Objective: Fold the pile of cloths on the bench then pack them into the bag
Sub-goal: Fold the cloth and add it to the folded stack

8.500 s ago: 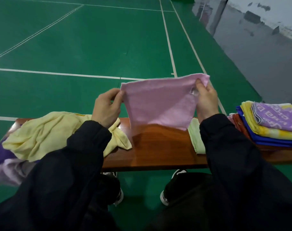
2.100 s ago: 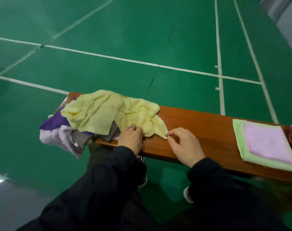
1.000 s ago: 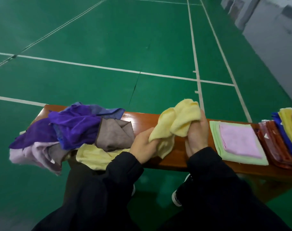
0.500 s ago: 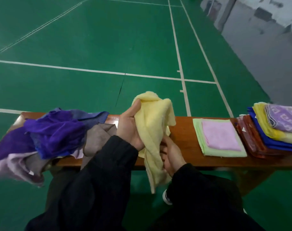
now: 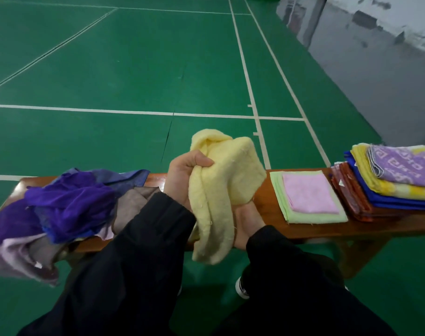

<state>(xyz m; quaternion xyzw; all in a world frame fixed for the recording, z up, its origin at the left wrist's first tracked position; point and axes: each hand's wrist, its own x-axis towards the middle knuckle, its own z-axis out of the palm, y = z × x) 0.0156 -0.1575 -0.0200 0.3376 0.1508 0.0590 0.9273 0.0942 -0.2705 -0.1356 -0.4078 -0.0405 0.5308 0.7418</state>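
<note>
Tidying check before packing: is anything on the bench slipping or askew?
Yes. The unfolded pile at the bench's left end spills over the edge, a pale lilac cloth hanging down. The folded stacks sit squarely.

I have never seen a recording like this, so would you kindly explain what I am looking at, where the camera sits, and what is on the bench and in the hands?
There is no machine here: a person in dark sleeves works with bare hands, filmed by a wide-angle camera on their head looking down. The left hand and the right hand both grip a bunched yellow cloth above a wooden bench on a green court floor. On the bench's left lies an unfolded pile of purple and grey cloths. To the right a folded pink cloth rests on a folded green cloth, then a taller folded stack. No bag is visible.
</note>
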